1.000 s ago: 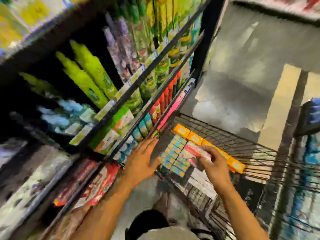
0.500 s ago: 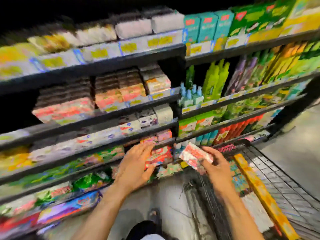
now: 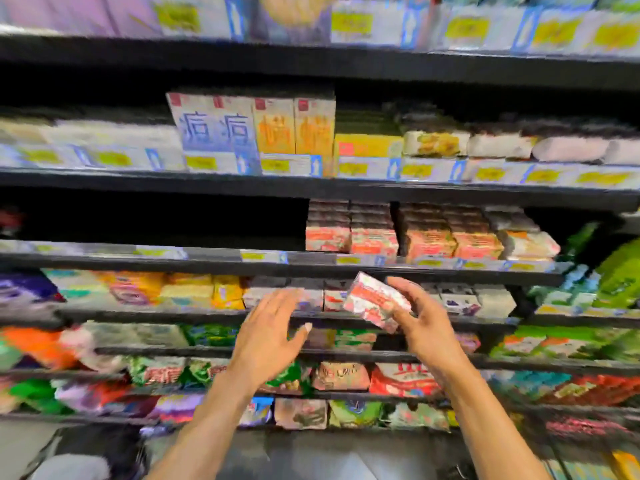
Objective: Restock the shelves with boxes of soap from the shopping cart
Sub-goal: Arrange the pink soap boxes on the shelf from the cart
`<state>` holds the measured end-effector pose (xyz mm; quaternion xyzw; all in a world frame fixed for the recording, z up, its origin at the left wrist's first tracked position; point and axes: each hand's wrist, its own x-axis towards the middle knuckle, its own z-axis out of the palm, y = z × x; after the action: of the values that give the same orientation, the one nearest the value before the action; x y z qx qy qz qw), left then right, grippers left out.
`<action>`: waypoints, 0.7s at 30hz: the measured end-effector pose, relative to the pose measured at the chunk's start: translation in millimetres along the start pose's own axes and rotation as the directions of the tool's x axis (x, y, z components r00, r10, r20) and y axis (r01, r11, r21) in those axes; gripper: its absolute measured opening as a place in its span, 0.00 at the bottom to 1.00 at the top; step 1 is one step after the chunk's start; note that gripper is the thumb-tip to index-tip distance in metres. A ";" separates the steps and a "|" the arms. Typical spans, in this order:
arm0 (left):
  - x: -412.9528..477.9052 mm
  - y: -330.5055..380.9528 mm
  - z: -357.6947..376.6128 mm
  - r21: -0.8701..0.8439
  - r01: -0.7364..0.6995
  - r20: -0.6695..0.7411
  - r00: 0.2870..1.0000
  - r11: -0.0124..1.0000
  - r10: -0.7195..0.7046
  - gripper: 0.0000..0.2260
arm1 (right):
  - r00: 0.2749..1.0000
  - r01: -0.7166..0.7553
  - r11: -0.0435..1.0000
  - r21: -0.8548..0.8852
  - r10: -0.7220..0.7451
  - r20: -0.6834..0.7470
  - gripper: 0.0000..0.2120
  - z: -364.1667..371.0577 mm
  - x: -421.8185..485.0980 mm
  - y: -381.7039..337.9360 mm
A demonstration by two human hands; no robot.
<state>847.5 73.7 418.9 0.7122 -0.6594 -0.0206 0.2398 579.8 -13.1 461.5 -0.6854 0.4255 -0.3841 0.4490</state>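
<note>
Head view, motion blur heavy; print on most packs unreadable.

- Left of the left hand, same level: yellow packs [image 3: 227, 292] in a row on their shelf.
- Left hand [image 3: 273, 336]: raised in front of the shelving, back toward the camera, fingers straight and spread, thumb out to the right. It holds nothing. Contact with the goods behind it cannot be told.
- High above the left hand: upright blue-and-white boxes [image 3: 214, 128], with orange boxes [image 3: 294, 126] just to their right, touching.
- Between the two hands, nearer the right one: red-and-white soap box [image 3: 372, 299], tilted, upper corner just below the black shelf rail [image 3: 207, 266]. It is off the shelf and in the air.
- Right hand [image 3: 424, 329]: fingers and thumb curled round the right end of the soap box, gripping it.
- Above the right hand, one shelf up: stacked soap boxes [image 3: 374, 239] of like red-and-white colour, several columns side by side, fronts toward the aisle.
- Below the right hand: red pack [image 3: 398, 379] on a lower shelf.
- Far right of the right hand: green bottles [image 3: 620, 271], blurred.
</note>
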 end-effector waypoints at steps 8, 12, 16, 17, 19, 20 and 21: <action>59.7 -53.6 -38.5 0.028 -0.139 -0.075 0.987 0.990 0.141 0.28 | 0.987 0.154 0.973 -0.171 -0.158 -0.009 0.14 59.1 70.9 -45.9; 78.1 -62.7 -33.4 0.147 -0.189 -0.097 0.974 0.971 0.204 0.28 | 0.955 0.268 0.863 -0.428 -0.297 -0.001 0.17 66.1 102.2 -55.1; 86.9 -66.8 -20.7 0.221 -0.182 -0.064 0.978 0.958 0.200 0.28 | 0.947 0.301 0.765 -0.570 -0.310 0.085 0.19 73.9 127.0 -56.6; 87.2 -67.8 -16.9 0.223 -0.182 -0.061 0.978 0.958 0.200 0.28 | 0.955 0.282 0.760 -0.585 -0.278 0.099 0.20 75.3 131.7 -55.2; 86.5 -70.0 -10.5 0.233 -0.182 -0.074 0.976 0.955 0.204 0.29 | 0.962 0.266 0.736 -0.623 -0.243 0.124 0.20 77.7 137.5 -50.2; 86.0 -70.6 -8.6 0.240 -0.182 -0.083 0.975 0.953 0.207 0.29 | 0.960 0.274 0.720 -0.638 -0.246 0.135 0.20 77.8 139.1 -46.5; 85.9 -71.6 -7.1 0.244 -0.183 -0.094 0.973 0.952 0.211 0.29 | 0.957 0.282 0.710 -0.646 -0.253 0.141 0.20 77.5 140.7 -42.8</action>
<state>927.6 -4.5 423.4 0.6660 -0.7096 0.1236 0.1941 708.7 -111.3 498.8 -0.8614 0.4202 -0.2556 0.1268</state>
